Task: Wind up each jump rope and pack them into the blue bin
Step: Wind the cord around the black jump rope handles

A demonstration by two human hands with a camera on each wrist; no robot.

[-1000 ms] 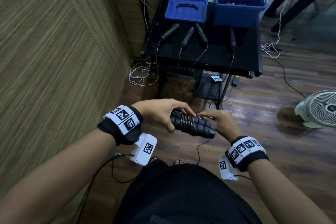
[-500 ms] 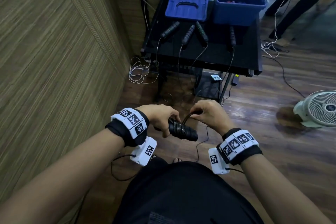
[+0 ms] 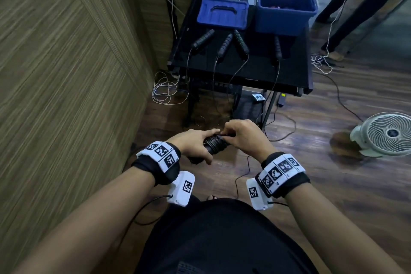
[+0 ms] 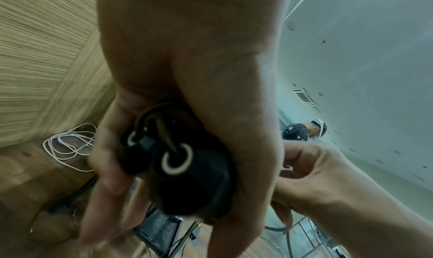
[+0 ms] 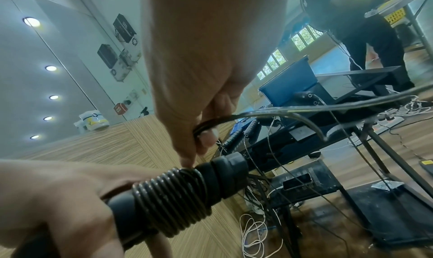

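Note:
My left hand [image 3: 195, 145] grips the two black handles of a jump rope [image 3: 214, 145] held side by side, their capped ends [image 4: 176, 162] facing the left wrist camera. Thin cord is coiled tightly round the handles [image 5: 174, 191]. My right hand [image 3: 241, 137] pinches the loose cord [image 5: 211, 123] just above the coils. The blue bin [image 3: 287, 8] stands at the back right of the black table [image 3: 291, 69], with something red inside. Several more black rope handles [image 3: 224, 45] lie on the table, their cords hanging over the front edge.
A blue lid [image 3: 222, 14] lies left of the bin. A wood-panel wall [image 3: 66, 73] runs along my left. A white fan [image 3: 387, 138] sits on the floor at right, white cable coils [image 3: 164, 91] by the table leg. Another person's legs [image 3: 347, 13] stand behind the table.
My right hand carried the cord up off the handles and back onto them, adding to the coil. Both hands have risen slightly and the handles are now more hidden between them.

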